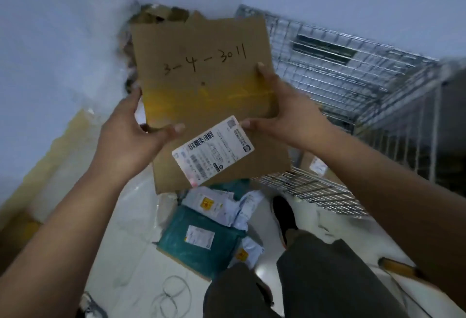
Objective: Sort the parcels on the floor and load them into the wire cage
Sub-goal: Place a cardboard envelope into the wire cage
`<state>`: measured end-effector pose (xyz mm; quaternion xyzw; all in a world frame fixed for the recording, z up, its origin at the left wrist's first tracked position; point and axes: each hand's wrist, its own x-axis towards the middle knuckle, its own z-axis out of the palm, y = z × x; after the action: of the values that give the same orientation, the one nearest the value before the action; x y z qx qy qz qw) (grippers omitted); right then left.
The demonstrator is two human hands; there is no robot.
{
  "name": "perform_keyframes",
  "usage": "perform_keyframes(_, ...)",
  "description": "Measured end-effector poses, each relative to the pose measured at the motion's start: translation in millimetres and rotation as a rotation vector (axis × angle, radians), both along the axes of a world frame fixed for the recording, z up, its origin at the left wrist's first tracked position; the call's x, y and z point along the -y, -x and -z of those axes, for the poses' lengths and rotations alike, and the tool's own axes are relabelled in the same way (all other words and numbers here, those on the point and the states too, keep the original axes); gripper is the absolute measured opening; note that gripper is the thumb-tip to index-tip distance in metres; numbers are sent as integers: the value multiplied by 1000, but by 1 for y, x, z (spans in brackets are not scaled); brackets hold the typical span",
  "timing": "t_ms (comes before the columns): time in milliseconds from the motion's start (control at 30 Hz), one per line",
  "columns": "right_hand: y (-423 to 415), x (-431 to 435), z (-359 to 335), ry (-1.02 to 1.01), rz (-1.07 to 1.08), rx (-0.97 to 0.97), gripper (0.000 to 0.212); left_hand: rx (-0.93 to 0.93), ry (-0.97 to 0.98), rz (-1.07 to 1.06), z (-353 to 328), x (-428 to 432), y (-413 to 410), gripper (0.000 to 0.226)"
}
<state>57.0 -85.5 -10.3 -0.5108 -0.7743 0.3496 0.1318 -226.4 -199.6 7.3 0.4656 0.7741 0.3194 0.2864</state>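
Brown flat cardboard parcel [201, 85] clamped between left hand [131, 136] and right hand [285, 118] beside silver wire cage [353, 73], not yet loaded; green mailer [199, 239] and white bags [227, 206] remain on floor.

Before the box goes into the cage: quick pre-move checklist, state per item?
1. Two-handed hold: left hand on the left edge, right hand on the right edge of the cardboard box. ok.
2. Marking readable: "3-4-3011" handwritten on top, shipping label facing the camera. ok.
3. Wire cage within reach, just right of the box. ok.
4. Free room inside the cage: a parcel shows through the mesh low down, the rest is hidden. cannot tell.
5. Footing: green mailer and white bags lie by the shoe. not ok.
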Motion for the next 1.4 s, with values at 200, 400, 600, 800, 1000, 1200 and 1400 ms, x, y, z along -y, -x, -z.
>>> perform_keyframes(200, -87, -62, 31, 3, 220, 9, 117, 22, -13, 156, 41, -120, -87, 83)
perform_keyframes(400, -148, -114, 145, 157, 409, -18, 116, 13, 122, 294, 150, -226, -155, 96)
perform_keyframes(600, -176, -139, 284, 266, 506, 48, 109, -84, 341, 438, 283, -288, -193, 105)
perform_keyframes(800, -176, -143, 414, 484, 540, 138, 117, -61, 569, 438, 411, -306, -206, 111)
perform_keyframes(1000, -169, -140, 503, 607, 502, 192, 122, 74, 769, 373, 502, -304, -207, 118)
perform_keyframes(1200, -178, -143, 552, 633, 317, 364, 123, 117, 910, 356, 570, -289, -204, 105)
perform_keyframes(1400, -181, -157, 577, 601, 114, 510, 127, 188, 945, 295, 611, -265, -206, 92)
